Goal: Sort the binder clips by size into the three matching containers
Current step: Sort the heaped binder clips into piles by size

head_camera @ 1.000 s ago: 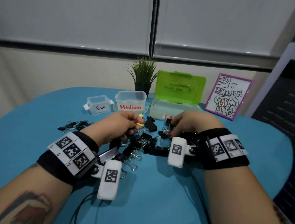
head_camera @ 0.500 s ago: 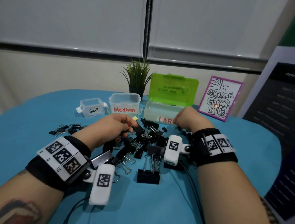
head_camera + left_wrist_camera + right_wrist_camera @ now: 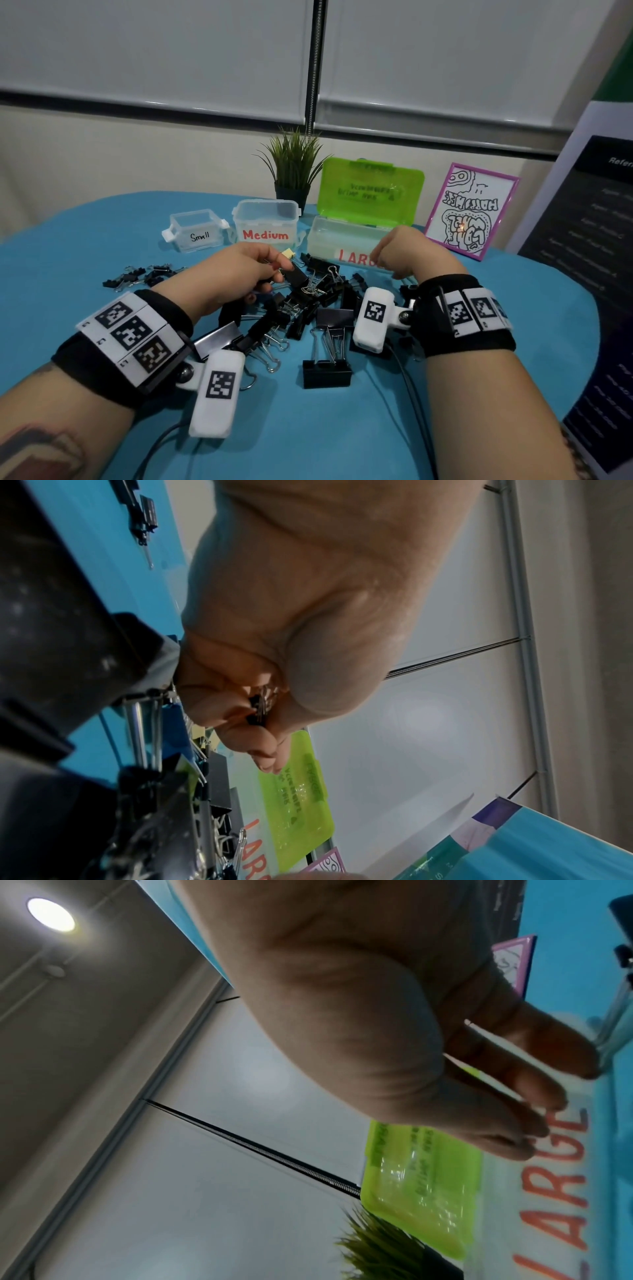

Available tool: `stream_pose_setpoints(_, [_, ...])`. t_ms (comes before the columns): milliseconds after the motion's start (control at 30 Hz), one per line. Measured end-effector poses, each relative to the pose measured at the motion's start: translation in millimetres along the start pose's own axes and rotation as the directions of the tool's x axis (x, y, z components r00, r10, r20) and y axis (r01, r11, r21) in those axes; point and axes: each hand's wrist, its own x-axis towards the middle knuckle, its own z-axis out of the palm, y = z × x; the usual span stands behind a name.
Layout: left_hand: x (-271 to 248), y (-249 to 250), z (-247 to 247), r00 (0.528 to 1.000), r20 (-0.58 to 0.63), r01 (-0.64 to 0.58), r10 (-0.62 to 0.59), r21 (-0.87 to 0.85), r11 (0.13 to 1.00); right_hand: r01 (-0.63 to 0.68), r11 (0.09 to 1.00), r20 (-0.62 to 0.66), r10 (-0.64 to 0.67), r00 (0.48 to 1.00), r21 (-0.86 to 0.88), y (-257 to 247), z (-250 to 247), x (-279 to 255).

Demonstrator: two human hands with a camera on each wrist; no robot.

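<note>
Head view: three containers are sitting in a row at the far side of the blue table (image 3: 85,246). Small box (image 3: 197,230) on the left, Medium tub (image 3: 265,222) in the middle, Large case (image 3: 342,241) on the right with its green lid (image 3: 371,192) standing open. All three clear plastic, hand-lettered labels; what is inside them isn't showing. Main clip pile (image 3: 308,301) is lying between the two hands, black bodies with silver wire handles, mixed sizes, too tangled to count. One big black clip (image 3: 327,371) is sitting apart at the near edge of the pile, handles pointing away. A separate cluster of small clips (image 3: 137,275) is lying left of the pile, near the Small box; count unclear. Left hand (image 3: 236,277) is hovering over the pile, fingers curled, pinching a black clip (image 3: 296,275) at the fingertips. Right hand (image 3: 411,255) is up in front of the Large case, covering the end of its label, fingers curled down.

Left wrist view: left hand is closing around small dark clips (image 3: 260,707) between the thumb and curled fingers; count unclear.

Right wrist view: right hand (image 3: 394,1042) fingers are lying loosely bent, side by side, nothing in them. Label on the Large case (image 3: 565,1191) is reading just beyond the fingertips.

One potted plant (image 3: 294,168) and one framed drawing (image 3: 469,209) are standing behind the containers.
</note>
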Motion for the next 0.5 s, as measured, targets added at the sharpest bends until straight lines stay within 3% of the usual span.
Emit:
stream_pose_setpoints(133, [-0.3,0.0,0.9,1.000,-0.008,-0.004,0.004,0.016,1.000,-0.019,0.990,0.073,0.030,0.997,-0.136,1.6,5.1,-3.1])
stream_pose_setpoints(300, [-1.1,-0.3,0.2,1.000,-0.003,-0.007,0.008,0.020,1.000,0.057,0.998,0.172,-0.058,0.983,0.009,-8.8,20.9,-7.5])
stream_pose_setpoints(500, [-2.5,0.7,0.5,1.000,0.002,-0.009,0.009,0.031,0.999,0.093,0.995,0.187,-0.100,0.977,0.042,-19.2,31.5,-9.3])
